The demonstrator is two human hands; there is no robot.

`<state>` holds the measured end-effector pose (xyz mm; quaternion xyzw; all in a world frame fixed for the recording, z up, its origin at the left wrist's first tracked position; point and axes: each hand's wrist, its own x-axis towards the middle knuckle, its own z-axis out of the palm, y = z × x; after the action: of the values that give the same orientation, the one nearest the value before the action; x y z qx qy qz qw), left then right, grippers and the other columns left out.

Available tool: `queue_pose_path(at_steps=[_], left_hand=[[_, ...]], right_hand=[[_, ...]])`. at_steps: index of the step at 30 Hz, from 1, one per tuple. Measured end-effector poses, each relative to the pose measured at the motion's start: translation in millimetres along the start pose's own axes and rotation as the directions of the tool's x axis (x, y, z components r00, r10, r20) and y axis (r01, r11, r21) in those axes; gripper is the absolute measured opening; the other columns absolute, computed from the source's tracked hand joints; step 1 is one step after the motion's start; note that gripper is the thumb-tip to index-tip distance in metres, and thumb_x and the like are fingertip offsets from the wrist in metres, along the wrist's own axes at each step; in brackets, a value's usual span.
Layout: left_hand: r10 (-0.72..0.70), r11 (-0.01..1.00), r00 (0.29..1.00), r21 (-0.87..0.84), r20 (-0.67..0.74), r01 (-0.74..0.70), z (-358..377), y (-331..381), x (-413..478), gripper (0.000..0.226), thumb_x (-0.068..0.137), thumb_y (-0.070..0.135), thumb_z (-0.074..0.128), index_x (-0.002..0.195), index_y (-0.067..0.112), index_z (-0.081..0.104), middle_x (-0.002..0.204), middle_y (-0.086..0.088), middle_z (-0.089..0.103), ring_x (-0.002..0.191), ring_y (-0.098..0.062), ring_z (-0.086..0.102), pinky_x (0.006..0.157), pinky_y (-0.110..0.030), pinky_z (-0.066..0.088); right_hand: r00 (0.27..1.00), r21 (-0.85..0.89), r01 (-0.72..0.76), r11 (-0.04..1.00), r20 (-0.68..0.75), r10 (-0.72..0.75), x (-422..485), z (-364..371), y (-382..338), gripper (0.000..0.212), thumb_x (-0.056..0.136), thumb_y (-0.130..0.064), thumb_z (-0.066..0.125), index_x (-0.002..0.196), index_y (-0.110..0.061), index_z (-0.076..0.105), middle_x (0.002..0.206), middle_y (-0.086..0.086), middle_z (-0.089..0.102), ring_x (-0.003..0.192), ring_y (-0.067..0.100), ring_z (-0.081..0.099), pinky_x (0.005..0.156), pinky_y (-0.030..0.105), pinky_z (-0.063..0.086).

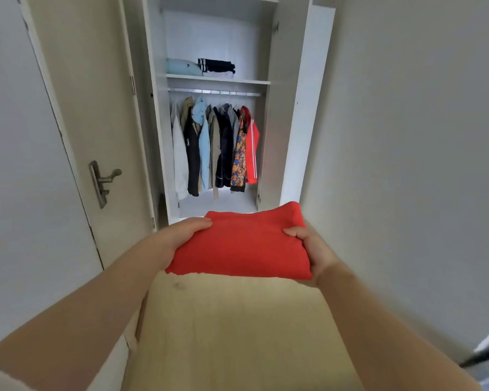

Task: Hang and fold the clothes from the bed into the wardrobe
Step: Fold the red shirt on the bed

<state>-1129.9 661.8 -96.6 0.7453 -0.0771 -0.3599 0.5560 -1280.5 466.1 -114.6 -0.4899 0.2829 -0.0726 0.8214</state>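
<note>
A folded red garment [242, 244] is carried flat in front of me, above the wooden floor. My left hand [178, 235] grips its left edge with the thumb on top. Its right edge is gripped the same way by my right hand [311, 246]. Straight ahead stands the open white wardrobe [294, 108]. On its shelf [218, 79] lie a folded light blue garment [182, 67] and a folded dark one with white stripes [216, 66]. Below, several garments [215, 148] hang on the rail [215, 92], a red jacket at the right end.
A white room door with a metal handle [103, 182] stands at the left, close to the wardrobe. A plain wall runs along the right. Light wooden floor [237, 334] stretches between me and the wardrobe. A dark object edge shows at the bottom right corner.
</note>
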Motion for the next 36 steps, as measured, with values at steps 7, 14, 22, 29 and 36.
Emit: queue_pose_path(at_steps=[7, 14, 22, 29, 36], left_hand=[[0.016, 0.997, 1.0, -0.08, -0.015, -0.017, -19.2, 60.8, 104.3, 0.036, 0.076, 0.044, 0.07, 0.103, 0.019, 0.067, 0.08, -0.011, 0.073, 0.058, -0.028, 0.067, 0.051, -0.03, 0.052], [0.154, 0.961, 0.982, -0.249, 0.109, -0.123, -18.9, 147.5, 207.4, 0.041, 0.067, 0.034, 0.071, 0.105, 0.018, 0.068, 0.079, -0.008, 0.072, 0.058, -0.024, 0.066, 0.045, -0.026, 0.051], [0.255, 0.815, 0.956, -0.564, 0.148, -0.13, -53.7, 206.0, 310.5, 0.027, 0.065, 0.027, 0.068, 0.091, 0.02, 0.072, 0.088, -0.009, 0.069, 0.079, -0.03, 0.064, 0.078, -0.051, 0.051], [0.326, 0.336, 0.942, -0.921, -0.083, -0.197, -69.5, 267.3, 411.7, 0.037, 0.079, 0.044, 0.066, 0.099, 0.014, 0.058, 0.096, -0.016, 0.068, 0.091, -0.036, 0.065, 0.071, -0.059, 0.052], [0.29, 0.469, 0.953, -0.854, -0.091, -0.224, -133.1, 344.9, 510.8, 0.03, 0.089, 0.016, 0.057, 0.119, 0.015, 0.054, 0.102, -0.014, 0.061, 0.084, -0.03, 0.061, 0.059, -0.046, 0.049]], right_hand=[[0.996, 0.031, -0.039, 0.999, 0.081, 0.036, 112.7, 11.7, -64.3, 0.026, 0.078, -0.031, 0.065, 0.099, -0.015, 0.064, 0.071, 0.005, 0.072, 0.053, 0.021, 0.067, 0.05, 0.027, 0.055], [0.994, 0.058, -0.029, 0.998, 0.106, 0.022, 222.6, 3.4, -155.6, 0.018, 0.082, -0.024, 0.064, 0.096, -0.013, 0.061, 0.065, 0.007, 0.07, 0.049, 0.02, 0.066, 0.043, 0.027, 0.053], [0.988, 0.182, -0.013, 0.983, 0.151, -0.015, 331.4, 33.8, -213.0, 0.008, 0.088, -0.019, 0.056, 0.089, -0.012, 0.059, 0.06, 0.008, 0.068, 0.045, 0.021, 0.065, 0.041, 0.027, 0.052], [0.981, 0.378, 0.065, 0.924, 0.147, -0.13, 444.3, 93.1, -248.2, 0.014, 0.089, -0.024, 0.049, 0.097, -0.014, 0.056, 0.061, 0.006, 0.068, 0.047, 0.023, 0.065, 0.04, 0.024, 0.051], [0.947, 0.416, 0.161, 0.895, 0.191, -0.259, 555.8, 168.1, -306.1, 0.027, 0.087, -0.033, 0.049, 0.106, -0.018, 0.059, 0.086, 0.009, 0.069, 0.082, 0.032, 0.062, 0.074, 0.042, 0.048]])
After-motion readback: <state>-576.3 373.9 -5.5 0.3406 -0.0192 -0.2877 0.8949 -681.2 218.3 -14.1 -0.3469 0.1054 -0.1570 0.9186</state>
